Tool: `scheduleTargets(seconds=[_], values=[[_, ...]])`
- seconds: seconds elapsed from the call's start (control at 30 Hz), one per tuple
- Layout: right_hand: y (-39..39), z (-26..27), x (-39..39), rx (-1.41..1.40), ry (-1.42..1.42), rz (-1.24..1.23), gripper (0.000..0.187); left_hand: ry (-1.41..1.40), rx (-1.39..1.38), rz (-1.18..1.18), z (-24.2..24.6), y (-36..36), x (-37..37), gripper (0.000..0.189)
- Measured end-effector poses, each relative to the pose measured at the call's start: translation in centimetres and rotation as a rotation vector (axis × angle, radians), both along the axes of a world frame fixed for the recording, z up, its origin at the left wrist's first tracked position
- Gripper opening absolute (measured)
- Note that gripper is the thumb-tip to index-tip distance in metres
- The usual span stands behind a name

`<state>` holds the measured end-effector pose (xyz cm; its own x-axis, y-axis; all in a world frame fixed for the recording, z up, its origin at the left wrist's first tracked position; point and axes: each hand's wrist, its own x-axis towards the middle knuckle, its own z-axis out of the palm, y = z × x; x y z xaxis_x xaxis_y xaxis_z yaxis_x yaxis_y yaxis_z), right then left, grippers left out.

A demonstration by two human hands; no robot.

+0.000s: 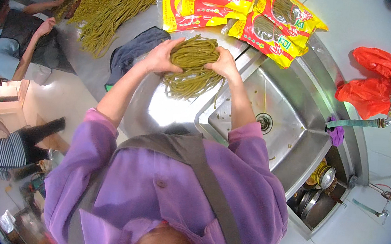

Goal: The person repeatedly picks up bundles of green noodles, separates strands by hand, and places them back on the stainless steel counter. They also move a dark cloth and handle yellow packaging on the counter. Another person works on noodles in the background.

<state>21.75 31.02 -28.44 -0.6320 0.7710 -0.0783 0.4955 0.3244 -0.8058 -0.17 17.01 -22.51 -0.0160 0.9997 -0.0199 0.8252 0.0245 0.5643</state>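
Observation:
Between both hands I grip a bundle of long olive-green pickled beans point(195, 61). My left hand point(165, 55) clasps its left side, thumb across the front, and my right hand point(223, 64) presses on the right side. Loose ends hang from the bundle over the steel counter point(138, 109), just left of the sink. A folded dark blue cloth point(135, 45) lies by my left wrist. Beyond my hands are several yellow and red printed plastic bags point(265, 31), and dark beans show through clear windows in some.
A steel sink point(275, 95) with a drain is at right, scraps on its bottom. A heap of beans point(121, 10) covers the far counter, where a co-worker's hands point(48, 25) are busy. Red plastic bags point(372, 85) hang by a tap with a green hose point(356, 123). Another person point(13, 147) is at lower left.

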Motion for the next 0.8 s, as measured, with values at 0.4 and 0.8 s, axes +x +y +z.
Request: scheduleTargets(seconds=[0.4,0.8], values=[[-2.4,1.9,-0.6,0.324,0.0,0.1,0.052,-1.25,-0.177,0.681,-2.6,-9.9,10.7,0.01],[2.7,2.6,-2.1,-0.534,0.005,0.308,0.04,-0.637,0.126,0.76,-3.5,-8.2,7.7,0.027]])
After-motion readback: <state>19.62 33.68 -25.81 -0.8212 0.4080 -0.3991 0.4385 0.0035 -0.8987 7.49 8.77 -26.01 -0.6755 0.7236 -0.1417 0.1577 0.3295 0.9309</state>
